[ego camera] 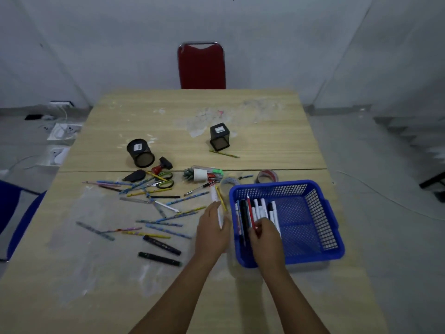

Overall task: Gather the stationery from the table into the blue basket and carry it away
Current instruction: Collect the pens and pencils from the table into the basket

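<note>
A blue mesh basket (310, 189) stands on the right of the wooden table (168, 116) with several white and black markers (261, 208) lying along its left side. My right hand (265, 239) reaches into the basket's near left corner, fingers closed on a red pen (250, 210). My left hand (212, 230) rests just left of the basket, gripping a white ruler (214, 192) that lies beside a yellow pencil (221, 198). Several pencils (166, 221), two black markers (160, 251), scissors (161, 180) and rulers are scattered over the table's left half.
Two black mesh pen holders (140, 153) (219, 136) lie on their sides farther back. A stamp (162, 165), a small toy cactus (195, 175) and tape rolls (266, 175) sit near the middle seam. A red chair (201, 66) stands behind the table, a blue chair (14, 213) at left.
</note>
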